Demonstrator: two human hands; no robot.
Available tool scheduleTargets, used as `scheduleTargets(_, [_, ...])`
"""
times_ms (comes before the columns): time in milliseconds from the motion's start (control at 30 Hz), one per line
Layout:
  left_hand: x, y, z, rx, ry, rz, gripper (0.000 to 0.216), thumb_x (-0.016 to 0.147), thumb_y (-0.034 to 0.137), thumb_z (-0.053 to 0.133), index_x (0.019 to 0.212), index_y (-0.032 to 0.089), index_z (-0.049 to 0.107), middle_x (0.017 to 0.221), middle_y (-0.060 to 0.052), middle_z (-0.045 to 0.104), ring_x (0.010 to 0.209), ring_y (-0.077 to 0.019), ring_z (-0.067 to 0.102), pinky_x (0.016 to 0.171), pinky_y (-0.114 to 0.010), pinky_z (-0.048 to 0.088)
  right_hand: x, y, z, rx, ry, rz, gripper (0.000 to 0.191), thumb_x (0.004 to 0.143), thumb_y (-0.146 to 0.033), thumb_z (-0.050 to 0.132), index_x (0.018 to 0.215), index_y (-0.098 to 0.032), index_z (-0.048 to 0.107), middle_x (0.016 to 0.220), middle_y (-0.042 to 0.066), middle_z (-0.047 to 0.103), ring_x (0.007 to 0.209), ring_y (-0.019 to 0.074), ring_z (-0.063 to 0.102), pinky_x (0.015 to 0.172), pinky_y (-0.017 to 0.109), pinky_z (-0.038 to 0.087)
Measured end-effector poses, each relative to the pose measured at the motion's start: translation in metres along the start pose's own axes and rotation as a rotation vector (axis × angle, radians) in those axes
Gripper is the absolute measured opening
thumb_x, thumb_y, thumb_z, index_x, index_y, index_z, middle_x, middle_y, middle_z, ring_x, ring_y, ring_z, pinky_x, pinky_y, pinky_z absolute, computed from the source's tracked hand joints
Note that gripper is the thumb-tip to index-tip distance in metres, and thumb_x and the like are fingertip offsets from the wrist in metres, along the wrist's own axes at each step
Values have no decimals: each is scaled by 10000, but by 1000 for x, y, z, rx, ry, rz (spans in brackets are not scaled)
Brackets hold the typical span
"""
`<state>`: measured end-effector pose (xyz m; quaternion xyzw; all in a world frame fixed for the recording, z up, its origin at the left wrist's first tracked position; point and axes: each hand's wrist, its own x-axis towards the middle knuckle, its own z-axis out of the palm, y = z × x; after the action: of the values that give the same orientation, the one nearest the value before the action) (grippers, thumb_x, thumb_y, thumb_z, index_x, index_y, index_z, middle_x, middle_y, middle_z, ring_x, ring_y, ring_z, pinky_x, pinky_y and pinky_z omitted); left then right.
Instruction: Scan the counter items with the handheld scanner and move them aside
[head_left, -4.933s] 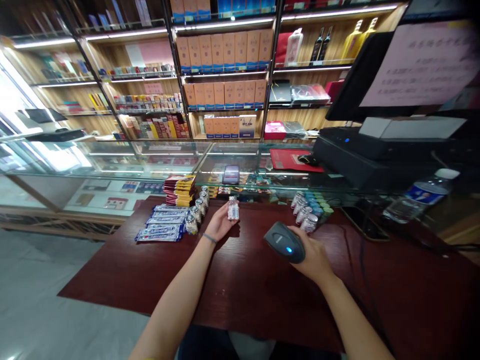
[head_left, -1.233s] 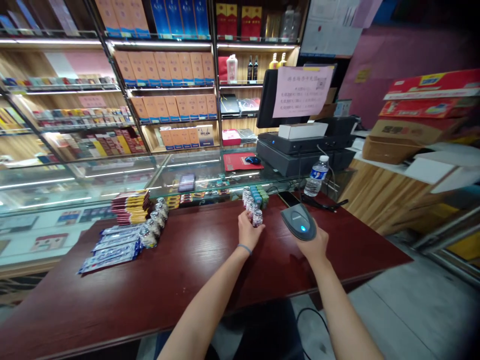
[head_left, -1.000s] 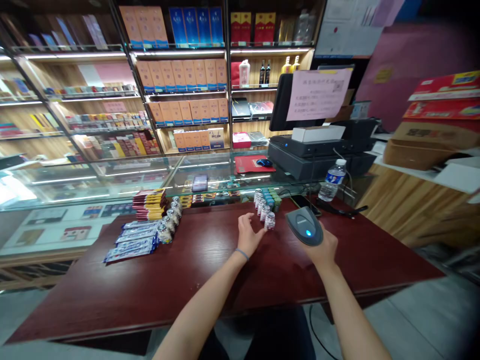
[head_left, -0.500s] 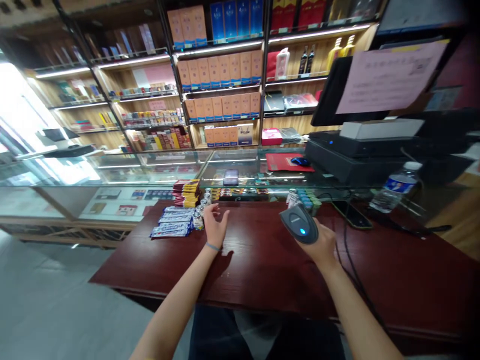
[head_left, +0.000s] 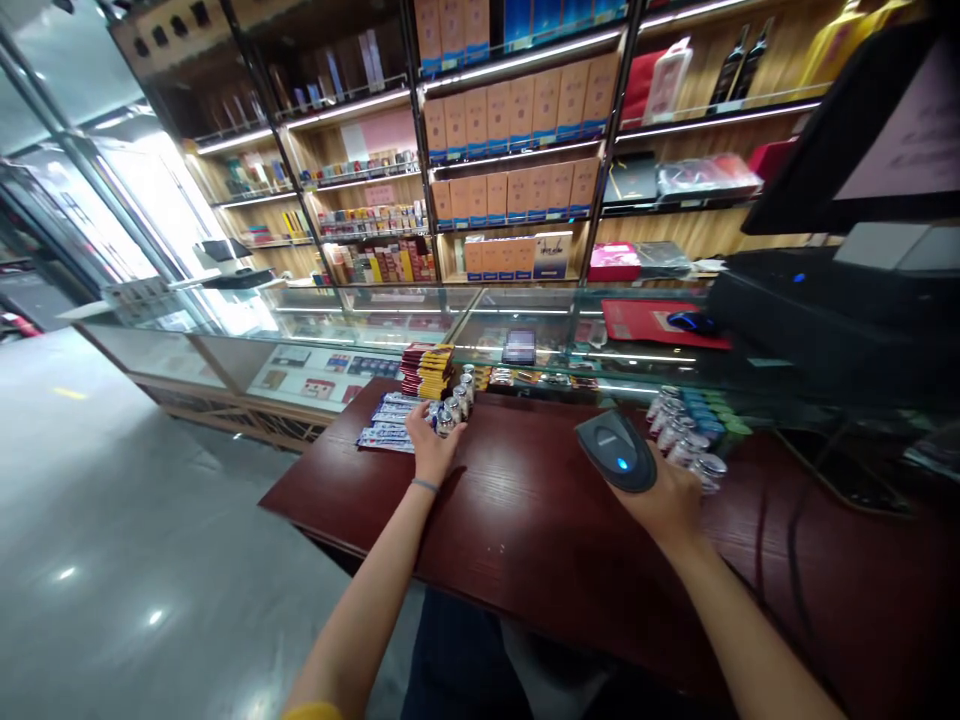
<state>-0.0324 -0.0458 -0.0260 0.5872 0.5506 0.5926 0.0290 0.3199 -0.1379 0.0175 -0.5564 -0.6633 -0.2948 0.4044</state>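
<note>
My right hand (head_left: 671,505) is wrapped round the handle of a dark grey barcode scanner (head_left: 621,455), whose blue light is lit. My left hand (head_left: 433,445) is at the near end of a row of small silver-topped bottles (head_left: 459,400), thumb and fingers apart around the nearest one. Whether they touch it I cannot tell. Just left of this hand lie blue-and-white wrapped sticks (head_left: 390,425), with a stack of red-and-yellow packets (head_left: 427,370) behind. Beside my right hand stand more silver-topped bottles (head_left: 686,440), partly hidden by it, and blue and green items (head_left: 716,412).
The dark red wooden desk (head_left: 517,520) meets a glass display counter (head_left: 360,315). A red mat (head_left: 637,322) with a computer mouse (head_left: 691,322) lies on the glass. A monitor (head_left: 817,140) stands at right, a phone (head_left: 844,475) below it. Scanner cable crosses the desk's right side.
The view has swung to the right end less and toward the left more, tilting slightly. My left hand has reached the nearest silver-topped bottle. My right hand still holds the scanner.
</note>
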Motion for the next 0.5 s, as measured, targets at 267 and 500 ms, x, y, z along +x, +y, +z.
scheduleTargets(267, [-1, -12, -2, 72, -100, 34, 761, 618, 249, 873, 1252, 196, 456, 1239, -122, 477, 1201, -320, 475, 1020, -512, 447, -11, -3, 1, 145, -23, -31, 233, 780, -383, 643, 902, -196, 578, 576, 5, 586, 510, 194, 588, 522, 286, 406])
scheduleTargets(500, [-3, -9, -3, 43, -147, -49, 609, 667, 182, 805, 1179, 186, 475, 1117, -85, 522, 1056, -252, 572, 979, -456, 480, -18, -3, 2, 172, -69, -29, 251, 773, -398, 632, 913, -195, 587, 587, 10, 589, 522, 200, 593, 533, 299, 430])
